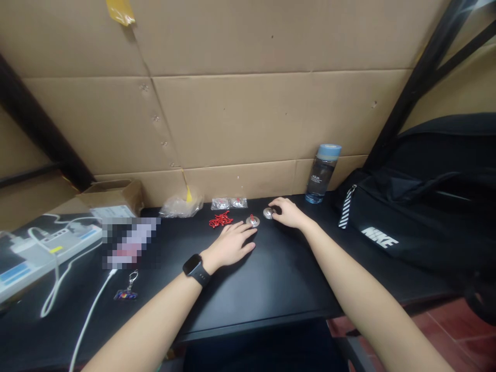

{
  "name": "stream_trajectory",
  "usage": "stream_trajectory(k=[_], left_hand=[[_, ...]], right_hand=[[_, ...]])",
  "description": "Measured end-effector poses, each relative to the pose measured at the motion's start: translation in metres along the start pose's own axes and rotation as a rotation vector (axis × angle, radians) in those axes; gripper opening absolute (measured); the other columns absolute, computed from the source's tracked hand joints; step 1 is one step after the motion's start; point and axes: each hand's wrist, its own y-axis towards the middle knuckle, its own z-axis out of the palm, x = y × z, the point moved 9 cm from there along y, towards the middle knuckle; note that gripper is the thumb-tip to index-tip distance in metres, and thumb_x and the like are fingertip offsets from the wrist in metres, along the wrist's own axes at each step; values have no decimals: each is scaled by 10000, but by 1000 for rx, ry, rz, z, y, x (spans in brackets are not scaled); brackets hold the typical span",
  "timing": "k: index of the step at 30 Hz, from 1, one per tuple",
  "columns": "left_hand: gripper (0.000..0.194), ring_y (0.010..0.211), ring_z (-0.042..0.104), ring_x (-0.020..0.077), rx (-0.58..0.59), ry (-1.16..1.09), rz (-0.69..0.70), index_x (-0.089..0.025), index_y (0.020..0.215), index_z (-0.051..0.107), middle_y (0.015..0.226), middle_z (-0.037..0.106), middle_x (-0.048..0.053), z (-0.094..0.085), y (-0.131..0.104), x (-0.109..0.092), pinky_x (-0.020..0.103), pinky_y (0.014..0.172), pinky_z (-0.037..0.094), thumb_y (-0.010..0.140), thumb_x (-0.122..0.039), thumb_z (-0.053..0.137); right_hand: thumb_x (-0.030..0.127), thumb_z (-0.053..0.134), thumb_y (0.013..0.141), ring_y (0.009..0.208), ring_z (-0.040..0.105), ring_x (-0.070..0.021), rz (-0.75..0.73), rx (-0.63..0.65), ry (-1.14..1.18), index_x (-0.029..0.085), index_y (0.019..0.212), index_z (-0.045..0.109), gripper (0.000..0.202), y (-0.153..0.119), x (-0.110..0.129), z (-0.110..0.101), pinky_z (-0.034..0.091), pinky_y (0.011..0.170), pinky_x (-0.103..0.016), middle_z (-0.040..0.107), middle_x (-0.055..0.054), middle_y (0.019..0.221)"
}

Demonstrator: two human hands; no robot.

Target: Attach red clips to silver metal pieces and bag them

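My left hand (232, 245), with a black watch on its wrist, lies on the black table with its fingers stretched out and spread. Its fingertips are at the near edge of a round silver metal disc (253, 222) that has a bit of red cord on top. Just to the right, my right hand (289, 213) has thumb and fingers closed on the edge of a second silver disc (267, 213), resting on the table. A tangle of red cord (220, 219) lies beyond the left hand. Behind it sit two clear packets (229, 203) with similar silver discs inside.
Cardboard walls (232, 119) close off the back. At right stand a blue-capped water bottle (321, 175) and a large black bag (418, 206). On the left are a crumpled plastic bag (180, 206), small carton (116, 194), power strip (50, 256), pixelated object (132, 243) with white cable and keychain (126, 294).
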Motion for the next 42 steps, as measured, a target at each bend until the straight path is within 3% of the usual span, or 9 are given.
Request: stream_trajectory(k=[9,29,34,42], left_hand=[[495,1481,369,378,5,-2,12,-313,1478,523,1590,449,69,-1,0,-2,588,1187,303,1001,-443,522],[508,1491,357,358,66,55,-14,-300,1493,501,1612,418,48,-1,-1,-4,580,1198,309,1018,-478,470],[506,1494,350,365,66,51,-14,-312,1497,492,1619,405,45,0,-1,-3,594,1193,308,1019,-476,469],[470,1459,407,337,31,54,16,-292,1453,541,1583,459,60,-5,0,-9,545,1180,343,1020,-466,485]], right_hand=[[310,749,824,1004,725,-255,-38,46,112,217,1151,755,339,0,0,6,540,941,-362,768,-84,1124],[285,714,830,848,732,-204,-52,67,52,238,1081,777,263,-2,12,-1,512,781,-273,794,-34,961],[294,709,817,829,731,-210,-20,60,-5,260,1054,790,253,-3,13,-3,499,749,-269,792,-33,915],[235,702,787,775,720,-175,1,-41,141,218,981,794,215,-2,9,-15,503,727,-247,790,-17,868]])
